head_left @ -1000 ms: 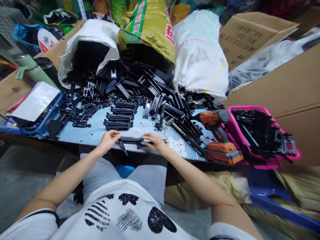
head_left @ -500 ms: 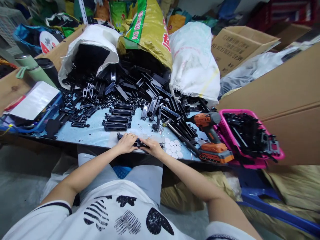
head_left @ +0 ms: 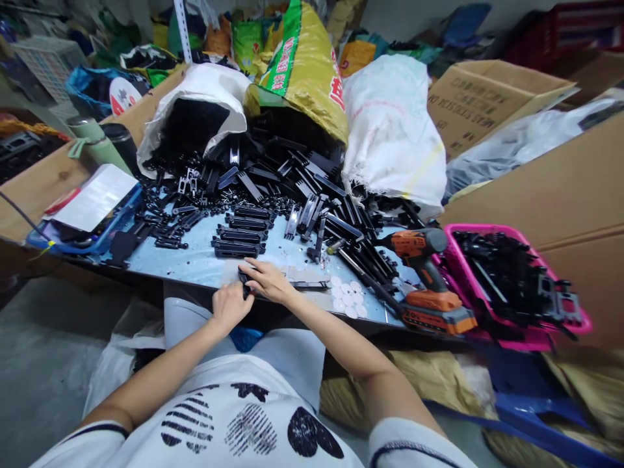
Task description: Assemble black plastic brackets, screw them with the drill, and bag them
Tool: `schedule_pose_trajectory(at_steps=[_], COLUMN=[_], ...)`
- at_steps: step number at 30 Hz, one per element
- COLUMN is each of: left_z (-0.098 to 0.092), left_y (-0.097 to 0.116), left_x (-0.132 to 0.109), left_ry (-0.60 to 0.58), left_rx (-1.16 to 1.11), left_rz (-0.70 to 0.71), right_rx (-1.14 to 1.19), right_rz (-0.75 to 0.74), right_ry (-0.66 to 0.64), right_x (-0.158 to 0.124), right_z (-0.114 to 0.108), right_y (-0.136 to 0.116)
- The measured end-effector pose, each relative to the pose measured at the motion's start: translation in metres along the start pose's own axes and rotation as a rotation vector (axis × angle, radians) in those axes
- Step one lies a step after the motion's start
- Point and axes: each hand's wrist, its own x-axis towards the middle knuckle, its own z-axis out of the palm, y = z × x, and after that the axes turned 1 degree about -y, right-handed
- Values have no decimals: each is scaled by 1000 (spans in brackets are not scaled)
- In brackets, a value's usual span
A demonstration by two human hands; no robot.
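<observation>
At the table's front edge, my left hand (head_left: 233,307) is closed around the near end of a black plastic bar-shaped part (head_left: 243,275). My right hand (head_left: 269,282) reaches in from the right, its fingers pinching the far end of that part; much of it is hidden by both hands. Just beyond them lies a row of similar black bar parts (head_left: 238,242), laid side by side. To the right of my right hand, a flat strip (head_left: 309,278) lies along the edge, beside several white round discs (head_left: 349,298).
An orange cordless drill (head_left: 431,286) lies on the right, next to a pink basket (head_left: 455,235) of black parts. Sacks, one white (head_left: 214,77) and one yellow (head_left: 307,84), spill black parts across the back. A blue tray (head_left: 92,250) stands left.
The black part has turned from lying along the edge to pointing away from me. My right hand has moved left, and my left hand has come nearer my body. The view has shifted slightly.
</observation>
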Motion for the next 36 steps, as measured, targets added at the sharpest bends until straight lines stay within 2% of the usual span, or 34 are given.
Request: schedule_pose_trajectory(at_steps=[3,8,12,15,17,19,21,23,25,27,30,33,35,36], left_z=[3,10,8,6,5,3,3,5,6,3,-17,-53,-76,-85], left_y=[8,20,16,11,4,-2,-4,1,9,15,16,14,19,23], left_x=[3,19,20,18,22,31,47,64,77,81,68,37,13,2], left_ry=[-144,-143,-126,-147,-112,-27,32,27,-2,-7,69,113,47,11], left_rx=[-9,-55,-72,-78,-78,-70,-25,64,145,161,56,-261,-581,-724], left_rz=[-61,-152,-122,-113,16,306,648,853,898,904,941,1026,1084,1087], right_rx=[50,98,28,0,-57,-181,-349,-492,-572,-584,-451,-108,190,337], right_rz=[23,95,198,182,137,169,278,344,324,246,81,-108,-221,-269], right_ry=[-32,-20,-41,-16,29,94,144,147,142,163,180,136,118,125], right_x=[9,9,18,13,-8,-39,-73,-97,-108,-106,-93,-82,-75,-71], right_z=[12,17,20,14,3,-9,-18,-21,-24,-31,-59,-94,-105,-103], right_y=[3,6,-1,-6,-5,3,15,27,35,34,16,-17,-41,-52])
